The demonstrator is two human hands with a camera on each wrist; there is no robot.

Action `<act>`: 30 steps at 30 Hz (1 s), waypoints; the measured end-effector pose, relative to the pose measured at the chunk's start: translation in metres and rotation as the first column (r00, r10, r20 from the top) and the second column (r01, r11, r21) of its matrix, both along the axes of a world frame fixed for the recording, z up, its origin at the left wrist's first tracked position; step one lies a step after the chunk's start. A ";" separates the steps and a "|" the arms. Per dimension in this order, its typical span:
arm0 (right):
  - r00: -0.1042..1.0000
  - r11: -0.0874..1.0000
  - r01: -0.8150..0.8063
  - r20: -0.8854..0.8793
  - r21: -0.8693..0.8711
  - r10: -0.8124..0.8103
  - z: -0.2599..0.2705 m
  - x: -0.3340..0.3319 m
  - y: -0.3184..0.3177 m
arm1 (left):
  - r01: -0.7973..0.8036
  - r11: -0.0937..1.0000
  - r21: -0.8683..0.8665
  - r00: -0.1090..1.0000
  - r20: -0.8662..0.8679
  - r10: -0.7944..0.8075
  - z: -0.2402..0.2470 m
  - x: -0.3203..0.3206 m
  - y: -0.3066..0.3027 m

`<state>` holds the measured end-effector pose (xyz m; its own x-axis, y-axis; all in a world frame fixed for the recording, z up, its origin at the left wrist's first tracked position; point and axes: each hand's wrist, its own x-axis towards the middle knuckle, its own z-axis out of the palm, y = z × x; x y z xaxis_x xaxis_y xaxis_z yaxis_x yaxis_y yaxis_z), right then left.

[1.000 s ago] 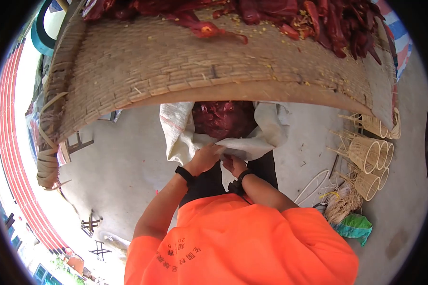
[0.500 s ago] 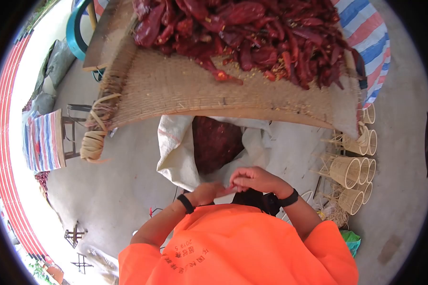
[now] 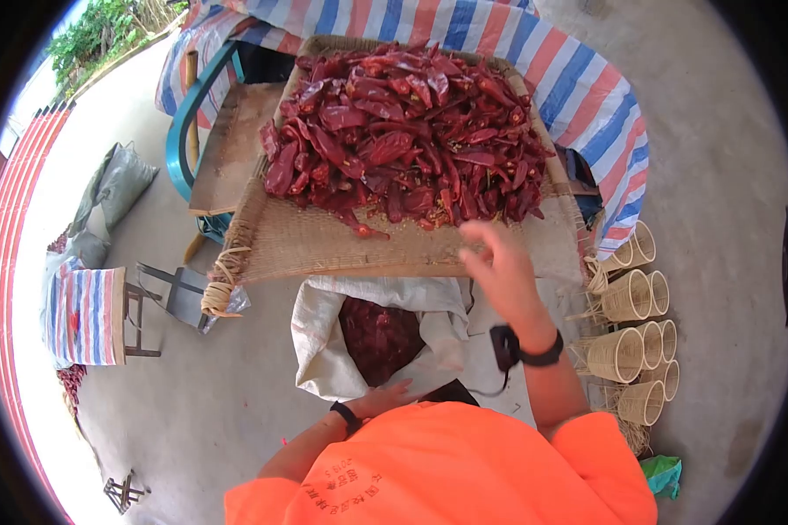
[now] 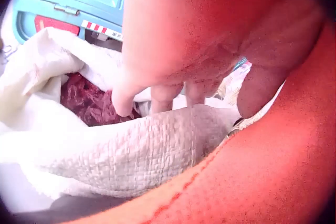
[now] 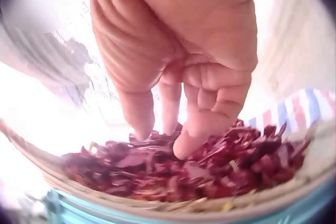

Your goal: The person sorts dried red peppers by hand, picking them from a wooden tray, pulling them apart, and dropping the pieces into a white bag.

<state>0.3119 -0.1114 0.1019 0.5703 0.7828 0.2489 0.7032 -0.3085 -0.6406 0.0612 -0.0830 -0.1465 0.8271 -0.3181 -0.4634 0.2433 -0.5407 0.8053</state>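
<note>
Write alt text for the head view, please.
The fingers of a person's right hand hover over a woven tray heaped with dark red peppers. Below, the left hand touches an open white sack with dark red contents.

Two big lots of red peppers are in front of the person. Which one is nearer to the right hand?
The heap on the woven tray, near the right hand; the other lot sits inside the white sack, by the left hand.

Looks like a rural work yard or farm workshop, opening onto greenery (image 3: 105, 39) at the upper left of the head view. Shows a concrete floor (image 3: 201, 376), red peppers (image 3: 394, 131) heaped on a woven tray (image 3: 341, 249) at upper centre, striped sheeting (image 3: 578, 83) behind, and pale baskets (image 3: 615, 354) grouped at right.
</note>
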 end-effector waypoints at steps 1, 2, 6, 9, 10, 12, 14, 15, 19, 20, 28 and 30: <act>0.989 0.996 0.074 0.135 -0.044 -0.068 -0.005 0.017 0.007 | 0.003 0.994 0.107 1.000 -0.028 0.000 0.010 0.003 0.003; 0.955 0.985 0.157 0.267 -0.076 -0.132 -0.014 0.033 0.014 | 0.014 0.978 0.210 0.998 -0.060 -0.001 0.020 0.006 0.006; 0.923 0.935 0.280 0.330 -0.218 -0.199 -0.024 0.059 0.036 | -0.269 0.962 0.044 0.963 0.030 0.268 -0.015 -0.010 0.017; 0.930 0.903 0.291 0.316 -0.316 -0.189 -0.035 0.073 0.043 | -0.401 0.911 -0.102 0.913 0.038 0.406 -0.022 -0.020 0.029; 0.925 0.900 0.311 0.313 -0.304 -0.214 -0.034 0.075 0.041 | -0.449 0.883 -0.136 0.890 0.014 0.455 -0.012 -0.021 0.032; 0.915 0.892 0.351 0.307 -0.285 -0.262 -0.032 0.079 0.038 | -0.449 0.889 -0.088 0.889 0.052 0.455 0.012 -0.021 0.045; 0.951 0.972 0.217 0.244 -0.091 -0.189 -0.025 0.075 0.026 | -0.499 0.858 -0.120 0.856 0.087 0.509 0.039 -0.017 0.054; 0.966 0.990 0.142 0.216 0.012 -0.141 -0.021 0.066 0.021 | -0.545 0.820 -0.174 0.819 0.099 0.566 0.052 -0.015 0.058; 0.990 0.984 -0.137 -0.049 -0.110 0.133 0.007 -0.008 -0.005 | -0.656 0.714 -0.246 0.727 0.049 0.685 0.123 -0.004 0.085; 0.978 0.966 -0.206 -0.009 -0.154 0.207 -0.004 -0.022 -0.011 | -0.677 0.696 -0.238 0.715 0.011 0.699 0.145 -0.002 0.092; 0.901 0.850 -0.433 -0.169 -0.301 0.400 -0.042 -0.067 -0.016 | -0.828 0.560 0.015 0.376 0.757 0.535 0.252 0.036 0.143; 0.871 0.827 -0.477 -0.281 -0.296 0.402 -0.038 -0.069 -0.016 | -0.836 0.537 0.113 0.338 0.877 0.342 0.257 0.059 0.164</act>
